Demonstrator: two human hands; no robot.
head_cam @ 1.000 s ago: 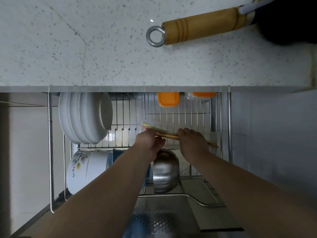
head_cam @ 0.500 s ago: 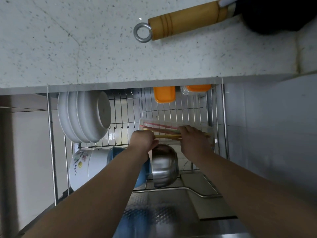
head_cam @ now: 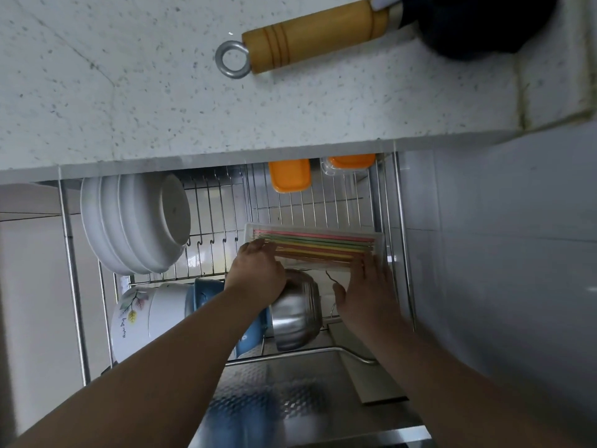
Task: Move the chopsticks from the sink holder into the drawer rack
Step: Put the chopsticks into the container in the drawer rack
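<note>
While the chopsticks (head_cam: 315, 245) lie flat in a clear tray (head_cam: 378, 238) on the drawer rack (head_cam: 223, 208), long axis left-right, they are flanked at the ends: left hand (head_cam: 258, 273) curled at the left tips, grip not discernible; right hand (head_cam: 366, 294) spread flat at the near right edge, clamped on nothing. Near chopsticks are partly hidden by the hands; count is unclear.

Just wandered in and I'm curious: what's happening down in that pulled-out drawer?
A person is putting chopsticks away. The coloured chopsticks lie side by side in a clear tray on the wire drawer rack. The left hand rests at the tray's left end, the right hand at its right, apparently settling them in place. White bowls and a steel bowl sit nearby in the rack.
</note>
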